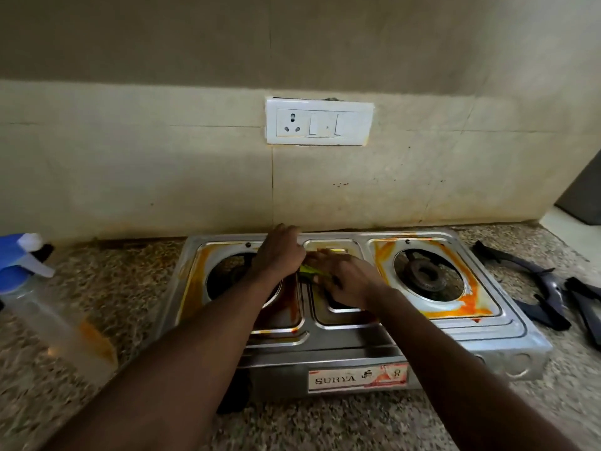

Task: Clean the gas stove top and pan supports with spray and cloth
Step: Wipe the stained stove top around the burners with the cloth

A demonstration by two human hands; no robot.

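Wiping stove (517, 333) centre: right hand (348, 281) flat on cloth (308, 271); left hand (279, 252) curled, grip unclear. Advise firm, overlapping strokes.

A kitchen wall (130, 177) of large, glossy beige tiles with thin dark grout lines fills the upper view. Above the tiles runs a darker, shadowed band. A white switch plate (319, 122) sits at centre, holding a three-pin socket on its left and two rocker switches on its right. A few small reddish specks (341, 184) mark the tile below it. A speckled brown granite countertop (130, 288) meets the wall. At far right stands a dark panel (585, 190). The light is dim and warm.
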